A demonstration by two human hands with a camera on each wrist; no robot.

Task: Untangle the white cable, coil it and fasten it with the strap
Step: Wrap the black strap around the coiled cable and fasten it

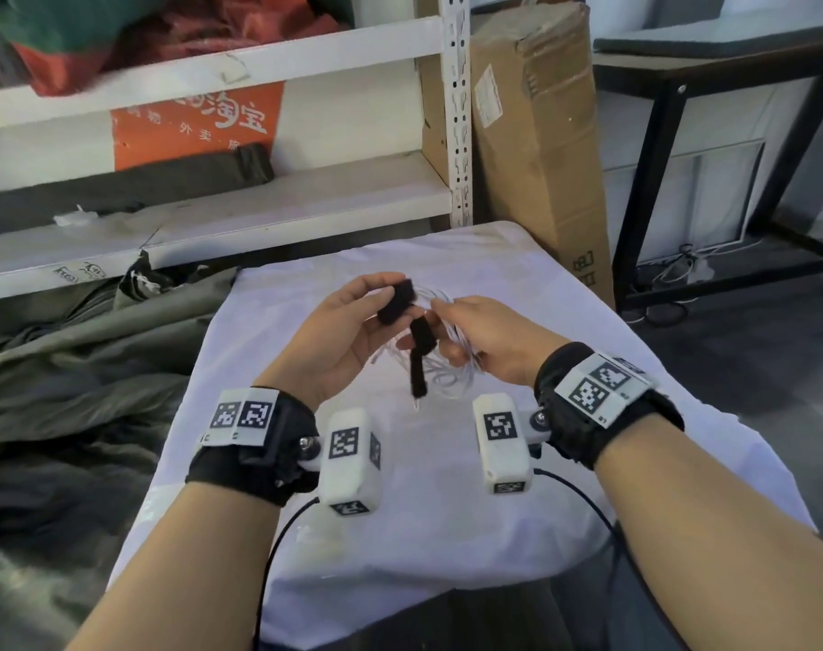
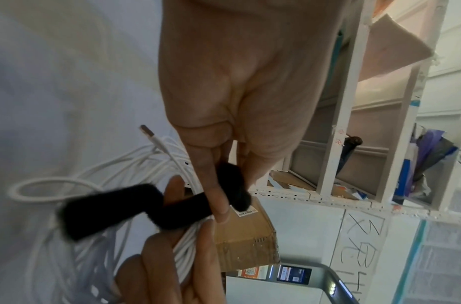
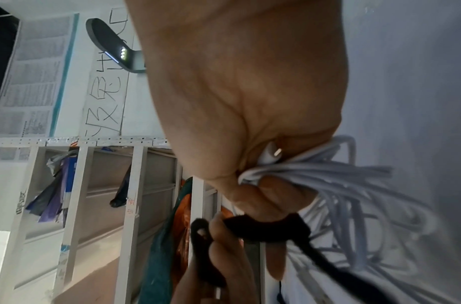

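The left hand [image 1: 348,331] pinches the wide upper end of the fuzzy black hook-and-loop strap [image 1: 414,335] between thumb and fingers, palm turned up, while the right hand [image 1: 489,340] is clenched around the bunched loops of the thin white plastic-sheathed cable [image 1: 447,373], which it holds just above the white cloth-covered table [image 1: 447,509]. The coil sits between the two hands, nearer the right, its loops fanning down and toward the person. The strap runs from the left fingers across to the right thumb, then its narrow tail hangs straight down in front of the coil; it seems to be half-wrapped around the bundle there, though the wrist views are too blurred to be sure it passes fully round.

The move ahead probably turns on this: the strap's long axis crosses the gathered strands at right angles, and the free wide end is on the left hand's side, so that hand is better placed to carry it around the bundle. One bare cable end [image 2: 146,130] sticks out loose beyond the coil. The table has open cloth on the near side for lowering the bundle; its far edge lies close to a white metal shelf [image 1: 268,199] and a tall brown cardboard box [image 1: 536,148].
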